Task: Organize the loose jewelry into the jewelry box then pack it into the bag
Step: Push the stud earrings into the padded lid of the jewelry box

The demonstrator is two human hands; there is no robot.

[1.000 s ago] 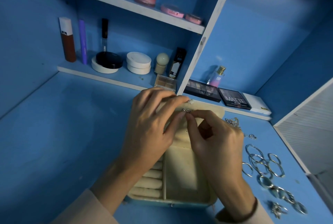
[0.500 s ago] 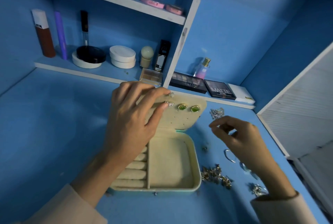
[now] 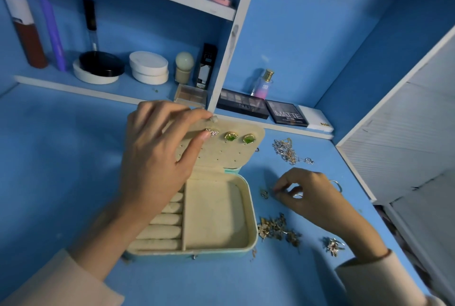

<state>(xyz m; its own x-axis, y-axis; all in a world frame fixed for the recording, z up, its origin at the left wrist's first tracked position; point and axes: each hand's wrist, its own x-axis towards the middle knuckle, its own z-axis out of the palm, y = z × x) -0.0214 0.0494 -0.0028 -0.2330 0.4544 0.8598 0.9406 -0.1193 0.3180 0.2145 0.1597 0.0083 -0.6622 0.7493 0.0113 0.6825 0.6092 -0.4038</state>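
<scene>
Your right hand [image 3: 312, 195] has left the lid and dropped to the blue desk [image 3: 61, 158] just right of the open cream-lined jewelry box [image 3: 252, 219]. Its thumb and forefinger are nearly closed beside a small loose metal earring [image 3: 264, 193]; I cannot tell whether they hold anything. Your left hand [image 3: 157, 165] still pinches the raised lid [image 3: 221, 155] at its far edge, beside the silver triangular stud [image 3: 213, 132], now pinned left of 2 green gold-rimmed studs [image 3: 231, 136]. Many pieces remain loose.

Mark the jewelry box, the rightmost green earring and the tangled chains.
jewelry box [image 3: 253, 217], head view, right rim of the base.
rightmost green earring [image 3: 248, 138], head view, its green stone.
tangled chains [image 3: 286, 151], head view, middle of the heap.
</scene>
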